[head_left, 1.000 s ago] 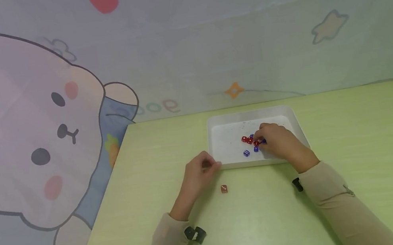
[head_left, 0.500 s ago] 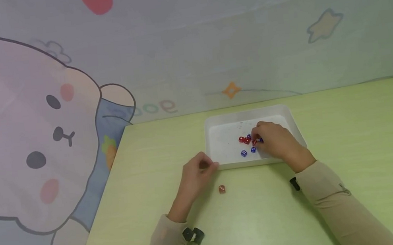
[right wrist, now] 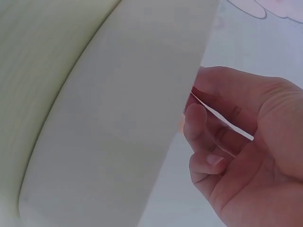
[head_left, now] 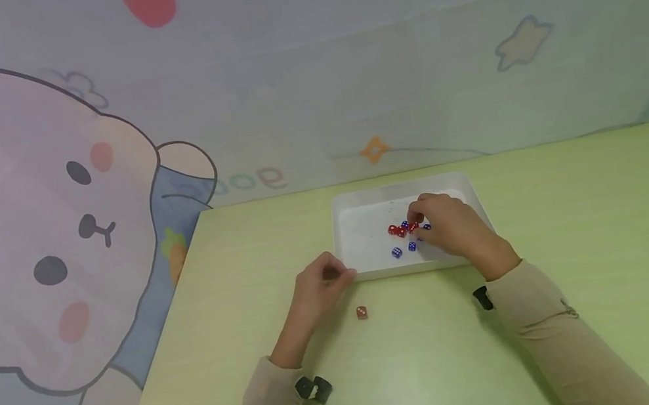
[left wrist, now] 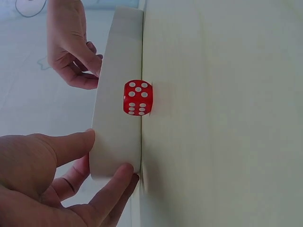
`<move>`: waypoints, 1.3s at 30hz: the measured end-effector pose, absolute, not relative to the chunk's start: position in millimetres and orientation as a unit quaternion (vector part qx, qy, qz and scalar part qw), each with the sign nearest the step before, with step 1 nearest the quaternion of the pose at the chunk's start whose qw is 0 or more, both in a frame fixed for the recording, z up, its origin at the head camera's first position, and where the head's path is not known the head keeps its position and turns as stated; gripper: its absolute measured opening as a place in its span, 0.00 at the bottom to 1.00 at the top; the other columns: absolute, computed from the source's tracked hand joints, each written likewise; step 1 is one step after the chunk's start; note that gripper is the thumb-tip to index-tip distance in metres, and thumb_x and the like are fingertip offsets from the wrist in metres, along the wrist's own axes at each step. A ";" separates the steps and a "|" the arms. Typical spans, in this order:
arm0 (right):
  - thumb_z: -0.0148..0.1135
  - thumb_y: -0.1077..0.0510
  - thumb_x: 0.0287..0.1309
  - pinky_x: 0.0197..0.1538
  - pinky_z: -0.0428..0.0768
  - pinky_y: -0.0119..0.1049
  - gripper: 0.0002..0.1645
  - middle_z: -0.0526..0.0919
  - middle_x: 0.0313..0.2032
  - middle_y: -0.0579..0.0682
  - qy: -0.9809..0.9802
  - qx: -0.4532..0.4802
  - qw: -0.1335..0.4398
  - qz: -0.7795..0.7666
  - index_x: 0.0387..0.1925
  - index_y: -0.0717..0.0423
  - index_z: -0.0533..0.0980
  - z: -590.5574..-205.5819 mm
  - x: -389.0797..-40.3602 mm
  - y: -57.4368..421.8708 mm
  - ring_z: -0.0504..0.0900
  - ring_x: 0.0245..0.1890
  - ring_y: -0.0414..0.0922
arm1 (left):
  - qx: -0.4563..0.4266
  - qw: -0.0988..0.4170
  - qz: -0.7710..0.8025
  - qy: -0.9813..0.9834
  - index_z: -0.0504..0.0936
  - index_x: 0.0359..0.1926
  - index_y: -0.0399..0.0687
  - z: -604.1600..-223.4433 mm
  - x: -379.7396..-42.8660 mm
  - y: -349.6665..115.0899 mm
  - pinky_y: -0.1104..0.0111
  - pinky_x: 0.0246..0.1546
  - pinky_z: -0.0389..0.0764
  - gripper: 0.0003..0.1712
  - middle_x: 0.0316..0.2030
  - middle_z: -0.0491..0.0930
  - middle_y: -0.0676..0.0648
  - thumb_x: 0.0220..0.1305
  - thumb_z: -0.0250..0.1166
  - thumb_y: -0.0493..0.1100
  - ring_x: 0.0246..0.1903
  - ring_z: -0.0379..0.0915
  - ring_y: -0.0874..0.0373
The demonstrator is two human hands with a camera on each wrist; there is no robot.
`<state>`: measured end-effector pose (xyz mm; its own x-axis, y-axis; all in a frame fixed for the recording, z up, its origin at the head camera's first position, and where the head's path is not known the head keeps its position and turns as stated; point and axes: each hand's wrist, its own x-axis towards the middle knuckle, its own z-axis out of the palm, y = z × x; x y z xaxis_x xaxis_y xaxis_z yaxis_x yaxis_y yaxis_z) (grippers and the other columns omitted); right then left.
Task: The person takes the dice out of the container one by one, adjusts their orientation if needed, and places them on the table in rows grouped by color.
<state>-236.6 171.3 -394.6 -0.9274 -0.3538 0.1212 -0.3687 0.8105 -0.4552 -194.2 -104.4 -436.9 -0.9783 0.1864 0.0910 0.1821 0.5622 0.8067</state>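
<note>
My left hand [head_left: 317,290] holds the near left corner of the white tray [head_left: 353,194]; in the left wrist view its thumb lies at the rim and its fingers against the outer wall. Inside the tray, my right hand [head_left: 451,223] pinches a red die [head_left: 413,227] between thumb and index finger. Two more red dice [head_left: 401,231] sit together just left of it. Several blue dice [head_left: 397,253] lie around them, some partly behind the right hand. In the right wrist view the tray wall hides the fingertips and the dice.
A lone red die [left wrist: 138,98] rests on the pale green table [head_left: 423,350], outside the tray's near wall. Behind the table hangs a printed cloth [head_left: 289,87] with a cartoon animal. The table's left edge runs beyond the left arm.
My right hand has moved slightly away from me, carrying the pinched red die toward the other red dice. My left hand stays at the tray corner. The head view has shifted a little.
</note>
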 end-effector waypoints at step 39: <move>0.68 0.67 0.64 0.45 0.80 0.42 0.06 0.84 0.31 0.45 -0.918 0.256 0.017 0.303 0.33 0.55 0.82 -373.6 -216.6 151.6 0.81 0.35 0.46 | 0.074 0.052 0.473 0.877 0.80 0.55 0.40 -432.6 -192.4 -106.3 0.52 0.55 0.82 0.17 0.47 0.82 0.41 0.71 0.71 0.43 0.52 0.82 0.45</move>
